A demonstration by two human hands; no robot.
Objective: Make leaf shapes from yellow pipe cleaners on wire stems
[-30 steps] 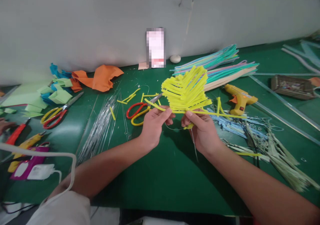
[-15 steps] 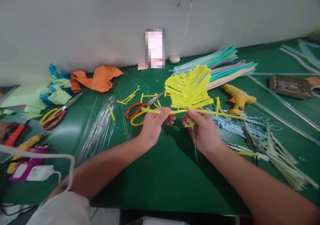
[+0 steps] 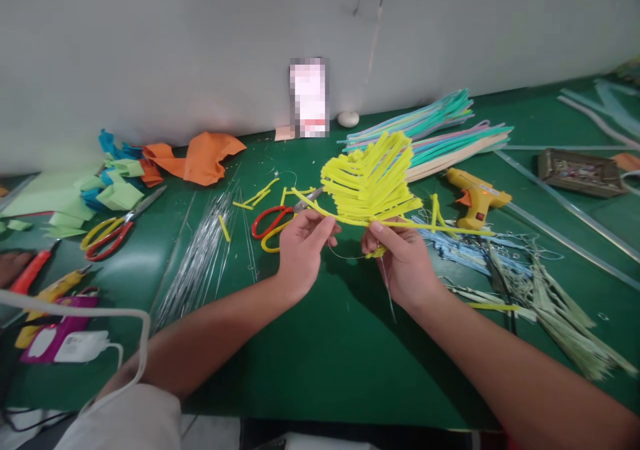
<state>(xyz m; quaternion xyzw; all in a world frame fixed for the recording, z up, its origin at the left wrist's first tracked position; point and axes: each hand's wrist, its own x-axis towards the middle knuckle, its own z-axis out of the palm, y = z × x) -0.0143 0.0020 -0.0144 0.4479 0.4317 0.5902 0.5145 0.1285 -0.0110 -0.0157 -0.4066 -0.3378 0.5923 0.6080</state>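
A leaf shape [image 3: 367, 178] built from rows of yellow pipe cleaners rises above my hands. My right hand [image 3: 400, 253] is closed in a pinch at its base, where a thin wire stem pokes out below. A yellow pipe cleaner [image 3: 345, 220] runs crosswise under the leaf, passing through both hands. Its left part is pinched between the thumb and fingers of my left hand [image 3: 306, 247]. A fine wire loops between the hands. Beyond my left hand lie scissors [image 3: 273, 223] with red and yellow handles, partly covered by that hand.
Silver wires [image 3: 200, 260] and cut yellow pieces [image 3: 257, 193] lie left of my hands. A yellow glue gun [image 3: 477, 197], bundled coloured pipe cleaners [image 3: 450, 133] and tassels [image 3: 555, 310] are on the right. A second pair of scissors [image 3: 120, 227] rests far left. A phone [image 3: 310, 97] leans on the wall.
The left end of the crosswise pipe cleaner now bends upward past my left hand. The leaf and both hands have shifted slightly left.
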